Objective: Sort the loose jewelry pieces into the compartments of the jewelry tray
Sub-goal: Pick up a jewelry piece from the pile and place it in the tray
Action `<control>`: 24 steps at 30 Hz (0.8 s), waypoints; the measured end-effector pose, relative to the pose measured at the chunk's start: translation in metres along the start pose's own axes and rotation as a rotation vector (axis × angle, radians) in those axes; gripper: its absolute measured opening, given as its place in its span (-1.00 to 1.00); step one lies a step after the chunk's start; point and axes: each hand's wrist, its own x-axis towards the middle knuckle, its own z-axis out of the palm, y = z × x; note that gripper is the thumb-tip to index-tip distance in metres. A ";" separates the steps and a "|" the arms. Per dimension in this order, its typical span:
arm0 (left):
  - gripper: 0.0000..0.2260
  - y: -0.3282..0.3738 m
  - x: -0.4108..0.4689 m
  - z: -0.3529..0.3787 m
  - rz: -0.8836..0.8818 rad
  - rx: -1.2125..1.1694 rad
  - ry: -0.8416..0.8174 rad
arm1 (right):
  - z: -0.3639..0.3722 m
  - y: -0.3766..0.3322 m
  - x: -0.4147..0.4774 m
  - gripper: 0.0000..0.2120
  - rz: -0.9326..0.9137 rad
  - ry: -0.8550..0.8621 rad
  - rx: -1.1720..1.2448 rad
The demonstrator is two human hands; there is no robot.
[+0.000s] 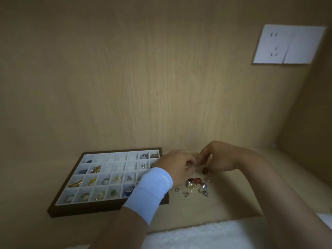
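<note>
Left hand [177, 165], right hand [218, 159] meet lower centre, fingertips curled together; whether they hold a piece, cannot tell. Loose jewelry pile [196, 186] just below. Jewelry tray [86, 210] lower left, left hand nearer, over its right edge.

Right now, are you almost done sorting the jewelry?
Not yet. The jewelry tray already holds pieces in many compartments. The left hand and right hand meet fingertip to fingertip; whatever is between them is too small to see. A loose pile of jewelry beside the tray still waits.
</note>
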 end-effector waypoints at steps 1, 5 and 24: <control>-0.81 0.001 0.000 0.003 0.002 0.006 -0.009 | 0.000 0.002 -0.001 -0.72 0.003 -0.012 -0.007; -0.84 0.001 0.001 0.009 -0.003 0.000 0.007 | 0.003 0.006 0.003 -0.69 0.008 -0.030 0.005; -0.76 -0.017 0.002 -0.018 -0.209 -0.575 0.189 | 0.020 -0.020 0.008 -0.87 -0.084 0.266 0.872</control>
